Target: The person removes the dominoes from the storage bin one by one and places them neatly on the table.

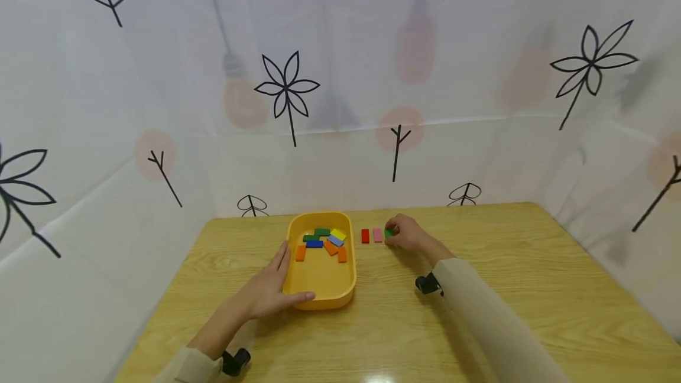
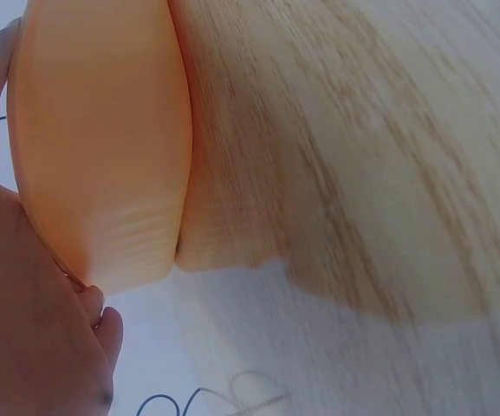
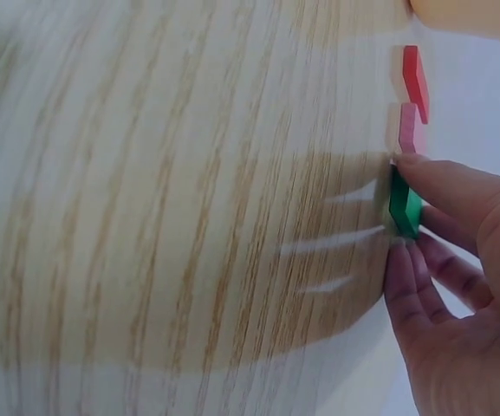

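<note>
My left hand rests against a yellow tray, its fingers straight along the left wall and its thumb over the near rim. In the left wrist view the tray's outer wall fills much of the left side. My right hand pinches a small green rectangular block between thumb and fingers, down at the tabletop. Beside it on the left stand a pink block and a red block, forming a row with small gaps.
Inside the tray lie several loose blocks, among them orange, dark blue, light blue, yellow and green ones. The wooden table ends at a white patterned cloth behind and at both sides.
</note>
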The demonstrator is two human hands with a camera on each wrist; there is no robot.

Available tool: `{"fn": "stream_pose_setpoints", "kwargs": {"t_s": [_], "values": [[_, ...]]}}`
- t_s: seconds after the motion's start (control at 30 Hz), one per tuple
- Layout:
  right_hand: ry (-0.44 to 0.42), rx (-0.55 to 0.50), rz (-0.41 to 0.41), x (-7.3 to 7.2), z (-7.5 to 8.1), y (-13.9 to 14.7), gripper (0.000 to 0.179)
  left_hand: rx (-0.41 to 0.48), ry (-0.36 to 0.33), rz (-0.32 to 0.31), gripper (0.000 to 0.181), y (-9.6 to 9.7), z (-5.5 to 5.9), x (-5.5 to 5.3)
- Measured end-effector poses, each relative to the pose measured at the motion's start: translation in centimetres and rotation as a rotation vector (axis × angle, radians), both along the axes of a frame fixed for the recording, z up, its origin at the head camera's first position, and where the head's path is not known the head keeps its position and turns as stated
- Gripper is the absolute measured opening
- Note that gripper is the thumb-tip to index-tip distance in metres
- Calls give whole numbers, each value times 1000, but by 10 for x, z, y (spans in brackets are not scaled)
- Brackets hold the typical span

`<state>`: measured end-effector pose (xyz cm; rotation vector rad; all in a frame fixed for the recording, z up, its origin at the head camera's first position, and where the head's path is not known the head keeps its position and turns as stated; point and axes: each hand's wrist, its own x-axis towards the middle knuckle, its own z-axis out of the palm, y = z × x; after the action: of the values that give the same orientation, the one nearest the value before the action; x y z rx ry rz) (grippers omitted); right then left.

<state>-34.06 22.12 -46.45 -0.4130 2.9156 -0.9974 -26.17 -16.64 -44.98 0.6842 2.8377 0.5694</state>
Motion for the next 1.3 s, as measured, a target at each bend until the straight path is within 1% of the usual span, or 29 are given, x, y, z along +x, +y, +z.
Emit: {"fn": "stream_pose_setpoints", "kwargs": {"t_s": [0.17,0.33,0.5,0.67,0.83,1.0,1.07,1.17,1.3], "values": [[-6,-10,7,-2,-1,0,41,2,4,9,123,-1,0,0],[-32,-47,-2,1,2,5,50,-4,9,11,124,0,1,-2],[15,-19,22,7,6,10,53,-4,5,9,126,1,2,-3],[44,-21,55,12,17,8,51,-8,-5,17,126,0,3,-2],[72,-26,88,19,30,3,48,-16,-10,20,123,0,0,-3],[85,-40,105,28,41,-5,48,-14,-7,14,123,-1,-2,-4],[79,-56,109,33,45,-9,49,-13,-4,14,124,-1,-2,-3],[71,-85,139,39,53,-15,51,-10,-6,14,125,-1,-1,-2],[76,-117,172,46,59,-24,49,0,-8,17,125,-1,0,-1]]}}
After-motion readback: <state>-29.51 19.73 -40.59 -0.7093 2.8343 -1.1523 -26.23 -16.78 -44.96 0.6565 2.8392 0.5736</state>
